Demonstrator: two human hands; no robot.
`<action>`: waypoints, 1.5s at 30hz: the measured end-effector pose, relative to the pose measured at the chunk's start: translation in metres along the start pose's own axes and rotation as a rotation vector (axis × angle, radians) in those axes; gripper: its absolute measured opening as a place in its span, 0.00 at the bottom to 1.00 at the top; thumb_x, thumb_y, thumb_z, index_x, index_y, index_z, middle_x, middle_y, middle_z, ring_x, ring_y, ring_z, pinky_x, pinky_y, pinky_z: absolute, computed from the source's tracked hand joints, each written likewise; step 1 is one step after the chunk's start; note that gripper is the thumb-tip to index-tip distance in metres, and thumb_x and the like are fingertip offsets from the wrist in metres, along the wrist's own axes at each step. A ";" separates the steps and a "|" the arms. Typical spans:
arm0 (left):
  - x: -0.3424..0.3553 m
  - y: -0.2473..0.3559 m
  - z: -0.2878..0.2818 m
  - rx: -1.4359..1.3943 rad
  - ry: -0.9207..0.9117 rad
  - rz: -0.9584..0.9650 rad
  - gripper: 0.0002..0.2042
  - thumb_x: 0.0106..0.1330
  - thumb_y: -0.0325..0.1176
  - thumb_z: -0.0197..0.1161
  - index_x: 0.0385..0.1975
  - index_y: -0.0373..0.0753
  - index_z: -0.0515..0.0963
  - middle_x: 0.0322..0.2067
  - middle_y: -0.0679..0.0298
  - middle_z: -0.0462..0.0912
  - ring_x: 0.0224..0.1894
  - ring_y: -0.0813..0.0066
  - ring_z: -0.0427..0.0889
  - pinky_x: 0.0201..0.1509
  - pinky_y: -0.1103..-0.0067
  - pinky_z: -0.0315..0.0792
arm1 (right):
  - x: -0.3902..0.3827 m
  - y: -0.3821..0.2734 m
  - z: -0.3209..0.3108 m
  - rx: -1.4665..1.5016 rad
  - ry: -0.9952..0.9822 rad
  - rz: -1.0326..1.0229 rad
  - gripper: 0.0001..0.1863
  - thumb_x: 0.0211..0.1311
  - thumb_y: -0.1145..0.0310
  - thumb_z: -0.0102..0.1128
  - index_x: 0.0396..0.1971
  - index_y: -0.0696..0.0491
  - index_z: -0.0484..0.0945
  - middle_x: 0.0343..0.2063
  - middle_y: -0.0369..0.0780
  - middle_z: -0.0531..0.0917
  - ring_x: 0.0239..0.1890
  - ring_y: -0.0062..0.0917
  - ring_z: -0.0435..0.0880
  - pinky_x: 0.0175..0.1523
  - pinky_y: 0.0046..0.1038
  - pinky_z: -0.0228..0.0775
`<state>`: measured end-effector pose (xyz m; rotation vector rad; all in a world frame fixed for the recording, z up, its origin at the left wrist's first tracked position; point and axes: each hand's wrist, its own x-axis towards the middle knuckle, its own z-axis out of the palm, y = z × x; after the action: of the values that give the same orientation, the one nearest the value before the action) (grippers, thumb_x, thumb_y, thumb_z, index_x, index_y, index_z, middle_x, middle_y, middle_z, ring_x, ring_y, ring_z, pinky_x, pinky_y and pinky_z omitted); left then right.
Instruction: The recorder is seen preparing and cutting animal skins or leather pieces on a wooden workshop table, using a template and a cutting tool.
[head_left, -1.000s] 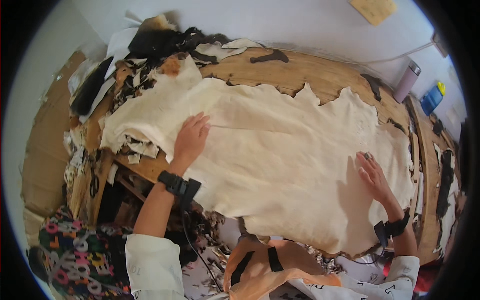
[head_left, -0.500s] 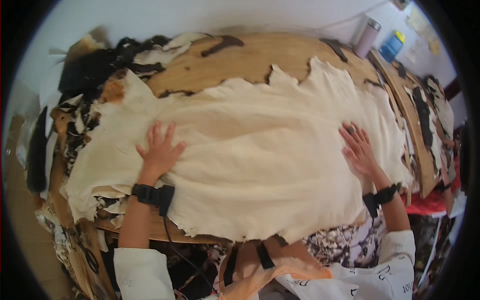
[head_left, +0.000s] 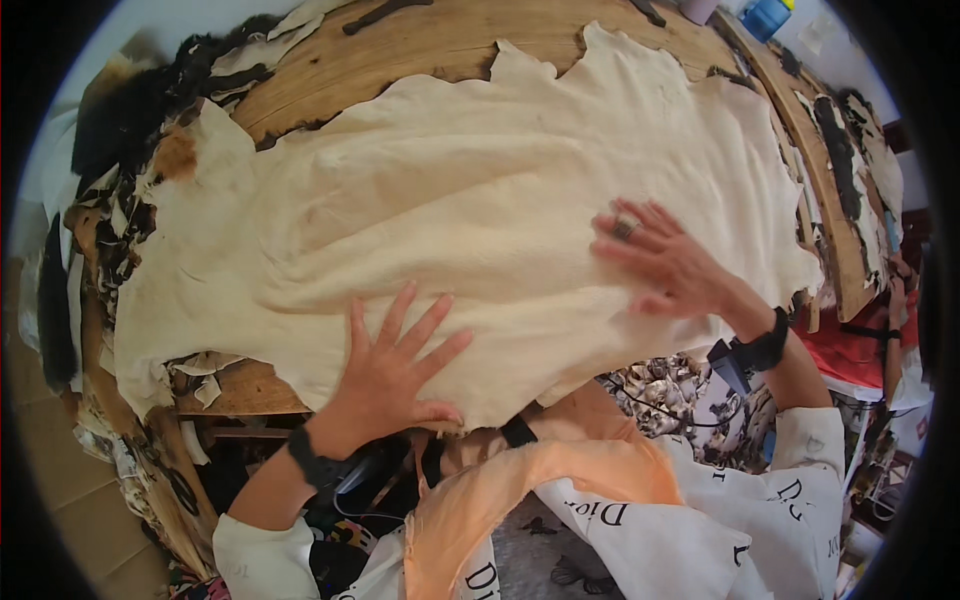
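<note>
A large cream-coloured hide (head_left: 450, 200) with ragged edges lies spread over a wooden table, its near edge hanging at my front. A reddish-brown patch of fur shows at its far left corner. My left hand (head_left: 390, 365) rests on the hide near the front edge, fingers spread and thumb along the rim. Farther right, my right hand (head_left: 665, 260) lies over the hide with fingers outstretched, somewhat blurred, wearing a ring. Low folds run across the hide between and beyond the two hands. Neither hand grips anything.
Dark fur scraps (head_left: 130, 120) pile up at the far left. Bare wooden tabletop (head_left: 400, 60) shows behind the hide. A long plank (head_left: 800, 170) runs along the right side, near fur strips. A blue bottle (head_left: 765, 18) stands at the far right. Another person's arm (head_left: 895, 310) shows at the right.
My left hand has moved right and nearer, to the hide's front edge. My right hand has shifted left. The hide's front left edge has drawn back, baring some wood, and the view has tilted down.
</note>
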<state>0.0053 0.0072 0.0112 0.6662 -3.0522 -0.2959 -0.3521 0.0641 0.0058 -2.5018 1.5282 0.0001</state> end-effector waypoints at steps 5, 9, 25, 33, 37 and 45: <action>-0.031 0.022 0.036 0.247 0.077 -0.047 0.23 0.52 0.42 0.57 0.51 0.61 0.64 0.53 0.62 0.65 0.59 0.54 0.57 0.54 0.51 0.52 | -0.005 -0.005 0.006 -0.025 0.000 -0.065 0.34 0.54 0.40 0.39 0.56 0.46 0.60 0.60 0.38 0.56 0.63 0.37 0.47 0.63 0.42 0.36; -0.032 0.023 0.019 0.113 0.062 -0.073 0.22 0.50 0.39 0.59 0.49 0.59 0.68 0.53 0.67 0.67 0.55 0.59 0.63 0.50 0.57 0.58 | -0.008 0.002 0.007 -0.010 0.027 -0.093 0.30 0.56 0.44 0.40 0.55 0.46 0.62 0.59 0.38 0.58 0.62 0.36 0.50 0.63 0.41 0.38; 0.048 -0.197 -0.001 0.020 0.137 -0.560 0.27 0.57 0.36 0.45 0.57 0.34 0.54 0.58 0.53 0.56 0.61 0.57 0.53 0.62 0.68 0.47 | 0.185 0.110 -0.003 0.176 -0.017 -0.338 0.24 0.61 0.58 0.37 0.58 0.44 0.56 0.61 0.35 0.54 0.63 0.30 0.50 0.65 0.38 0.37; 0.054 -0.200 -0.011 -0.062 0.145 -0.550 0.25 0.59 0.36 0.43 0.57 0.34 0.55 0.59 0.55 0.55 0.61 0.58 0.53 0.62 0.68 0.48 | 0.271 0.191 -0.027 -0.175 0.278 0.168 0.20 0.60 0.61 0.39 0.51 0.51 0.64 0.52 0.44 0.65 0.57 0.35 0.60 0.58 0.36 0.54; 0.046 -0.203 -0.010 -0.088 0.207 -0.518 0.24 0.60 0.35 0.42 0.57 0.34 0.56 0.58 0.55 0.57 0.61 0.58 0.54 0.62 0.69 0.49 | 0.279 0.168 -0.052 -0.160 -0.270 0.560 0.19 0.57 0.58 0.45 0.42 0.56 0.69 0.40 0.49 0.72 0.46 0.40 0.70 0.48 0.40 0.64; 0.043 -0.210 -0.012 -0.113 0.254 -0.449 0.23 0.60 0.34 0.42 0.55 0.33 0.58 0.56 0.54 0.60 0.59 0.57 0.57 0.61 0.70 0.52 | 0.275 0.133 0.007 -0.085 0.589 0.585 0.18 0.53 0.54 0.49 0.29 0.56 0.69 0.23 0.48 0.77 0.28 0.43 0.77 0.30 0.41 0.68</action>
<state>0.0528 -0.2001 -0.0173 1.2683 -2.5975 -0.3488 -0.3414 -0.2348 -0.0547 -2.1080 2.4804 -0.6376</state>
